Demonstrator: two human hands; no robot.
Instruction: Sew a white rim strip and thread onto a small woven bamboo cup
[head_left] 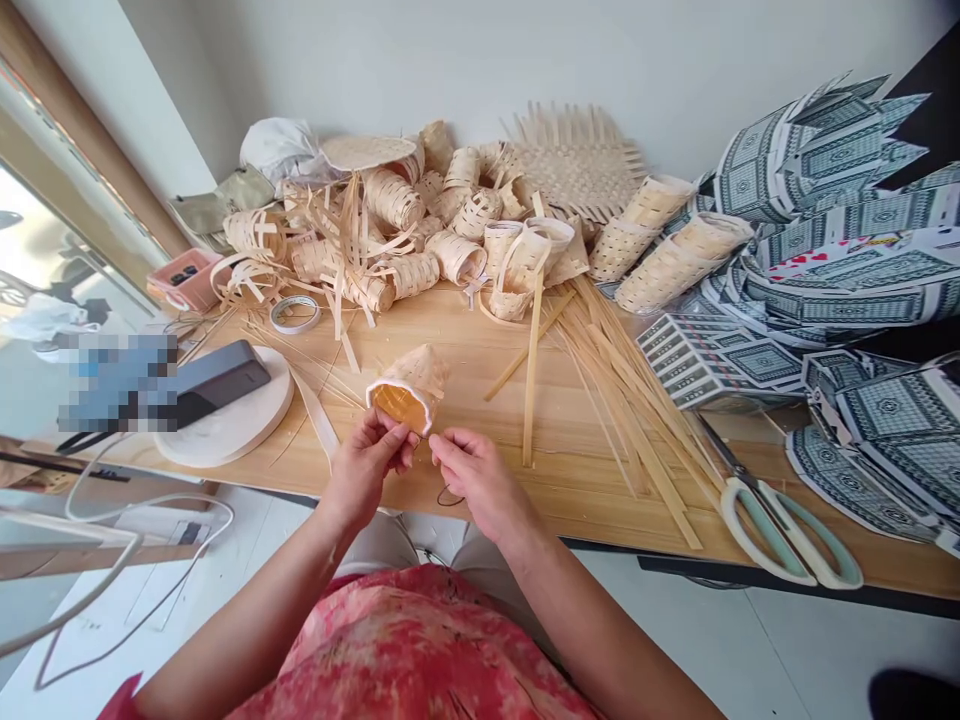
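A small woven basket [427,372] with a white-edged rim lies tilted over the table, its mouth facing me. My left hand [367,455] pinches the near side of that rim between thumb and fingers. Just to the right, my right hand [476,475] is closed with thumb and forefinger together close to the rim. A thin dark strand [450,497] loops below the right fingers, which appear to pinch it; where it meets the basket is too small to tell.
Woven baskets [394,200] pile against the wall. Long flat strips [637,410] lie right of my hands, with large scissors [787,530] beyond them. Folded card pieces [877,410] stack at far right. A tape roll [295,314] and a round white board [225,440] sit left.
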